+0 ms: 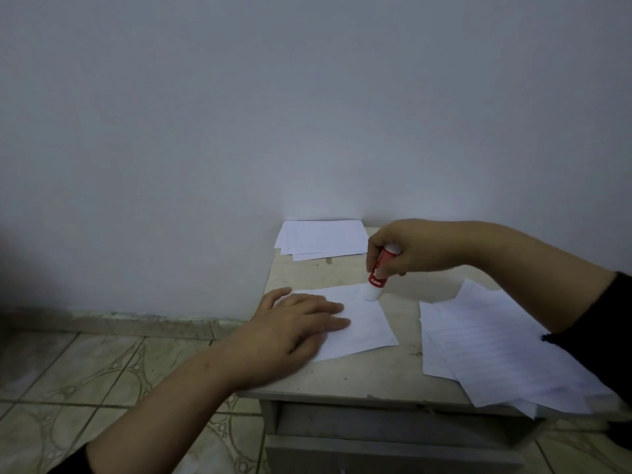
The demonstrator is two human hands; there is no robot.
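Glue stick (379,272) in right hand (413,248), fingers wrapped round the red barrel, white tip down on the far right corner of a white sheet (362,323). Sheet lies flat at the middle of a small worn table (342,378). Left hand (297,323) rests flat on the sheet's left half, fingers straight, pinning it.

Step in hand, as I read it: gluing the sheet, starting at that far corner. Next move likely calls for drawing the stick along the edge with even pressure while the left hand keeps the paper from sliding or creasing.

Stack of lined papers (506,350) at the near right; another paper pile (321,239) at the far edge against the wall.
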